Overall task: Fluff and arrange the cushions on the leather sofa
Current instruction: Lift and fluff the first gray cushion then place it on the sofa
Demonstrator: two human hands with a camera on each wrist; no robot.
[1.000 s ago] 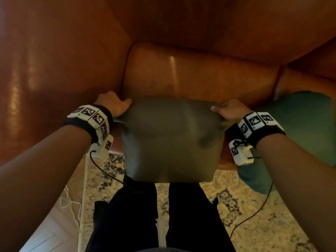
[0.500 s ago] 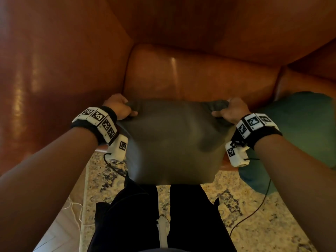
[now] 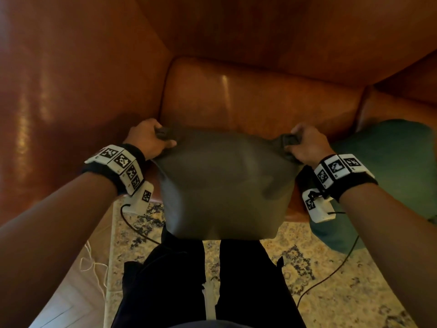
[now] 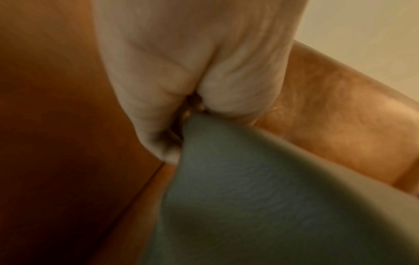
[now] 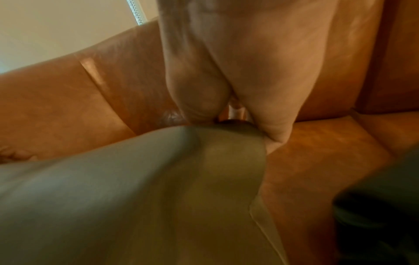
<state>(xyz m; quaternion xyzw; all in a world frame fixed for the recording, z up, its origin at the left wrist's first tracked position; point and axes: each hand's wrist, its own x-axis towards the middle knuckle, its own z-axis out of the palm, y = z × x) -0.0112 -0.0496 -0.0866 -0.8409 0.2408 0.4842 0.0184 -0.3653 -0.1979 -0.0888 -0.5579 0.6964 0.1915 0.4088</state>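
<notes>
Gripping the grey cushion (image 3: 224, 185) by its top corners, left hand (image 3: 147, 138) and right hand (image 3: 307, 144) each keep a closed grip above the leather sofa (image 3: 248, 102).

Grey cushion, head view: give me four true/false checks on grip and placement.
1. Both hands grip the grey cushion by its top corners. True: left hand, right hand.
2. The cushion lies flat on the rug. False: it hangs in front of the leather sofa, above the rug.
3. A green cushion sits right of the grey one. True.
4. The right hand is open. False: its fingers curl round the corner.
</notes>
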